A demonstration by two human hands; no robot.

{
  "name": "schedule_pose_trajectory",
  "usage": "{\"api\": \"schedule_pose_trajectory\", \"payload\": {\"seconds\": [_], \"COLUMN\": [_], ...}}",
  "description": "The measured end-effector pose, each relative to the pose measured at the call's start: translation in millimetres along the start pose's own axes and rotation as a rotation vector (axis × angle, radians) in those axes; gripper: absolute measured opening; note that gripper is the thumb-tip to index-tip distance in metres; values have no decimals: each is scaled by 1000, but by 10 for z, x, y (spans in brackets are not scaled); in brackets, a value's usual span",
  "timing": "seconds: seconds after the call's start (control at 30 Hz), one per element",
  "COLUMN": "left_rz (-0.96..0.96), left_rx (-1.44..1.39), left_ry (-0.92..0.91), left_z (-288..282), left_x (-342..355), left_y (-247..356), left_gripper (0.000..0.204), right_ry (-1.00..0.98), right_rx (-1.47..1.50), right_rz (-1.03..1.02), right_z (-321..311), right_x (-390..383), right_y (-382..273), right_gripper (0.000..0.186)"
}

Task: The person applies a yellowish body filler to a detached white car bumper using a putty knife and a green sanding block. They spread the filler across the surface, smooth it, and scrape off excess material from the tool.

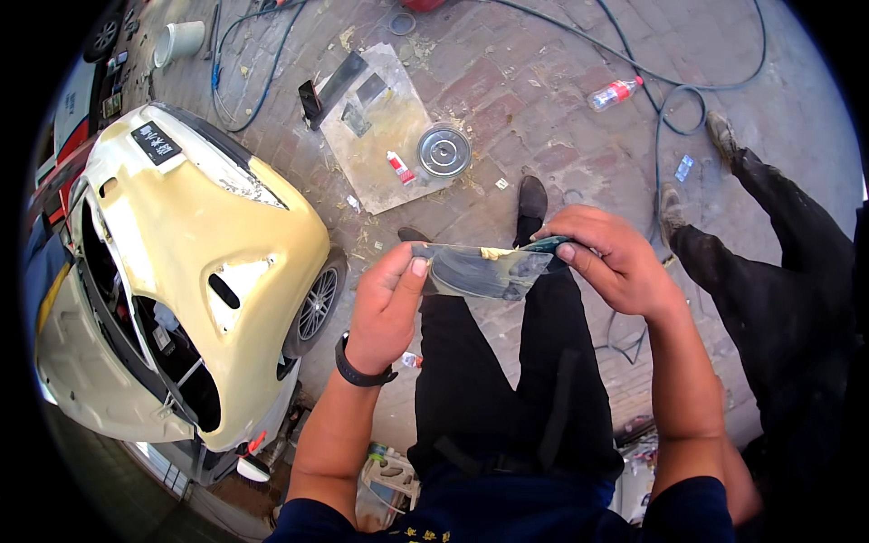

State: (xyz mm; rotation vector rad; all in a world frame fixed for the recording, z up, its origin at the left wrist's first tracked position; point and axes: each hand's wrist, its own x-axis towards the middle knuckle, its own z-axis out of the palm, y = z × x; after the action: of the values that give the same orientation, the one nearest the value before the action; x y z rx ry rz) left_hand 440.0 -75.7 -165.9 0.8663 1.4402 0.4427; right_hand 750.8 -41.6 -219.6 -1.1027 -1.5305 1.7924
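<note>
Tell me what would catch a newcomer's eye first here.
A car body, mostly pale yellow, fills much of the left side. At the centre, the left hand grips a smeared flat sheet, and the right hand pinches a dark green piece at its other end.

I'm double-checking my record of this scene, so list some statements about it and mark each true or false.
1. The left hand grips one end of a flat grey sheet. True.
2. The right hand is empty. False: it pinches a dark green piece.
3. Yellowish paste shows at the sheet's upper edge. True.
4. The plastic bottle stands upright. False: it lies on its side.
</note>
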Motion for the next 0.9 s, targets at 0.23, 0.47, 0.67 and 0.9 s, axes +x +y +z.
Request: {"api": "schedule_pose_trajectory", "payload": {"seconds": [0.23,0.47,0.67,0.9], "left_rz": [-4,-29,-383,-504], "left_rx": [-21,-415,-1084,-1326], "left_ry": [-39,87,-70,-236], "left_z": [-2,-17,-4,313], "left_x": [-56,-70,-198,-414], "left_y": [-73,-24,-155,-277], "left_gripper": [25,27,34,37], "right_ry": [486,165,371,355], "right_rx": [968,494,823,837], "right_rz": [91,-4,-79,-45], "right_z": [289,352,399,791], "right_x": [-57,48,182,340], "right_y": [54,6,-86,-114], "right_gripper": [34,24,27,32]}}
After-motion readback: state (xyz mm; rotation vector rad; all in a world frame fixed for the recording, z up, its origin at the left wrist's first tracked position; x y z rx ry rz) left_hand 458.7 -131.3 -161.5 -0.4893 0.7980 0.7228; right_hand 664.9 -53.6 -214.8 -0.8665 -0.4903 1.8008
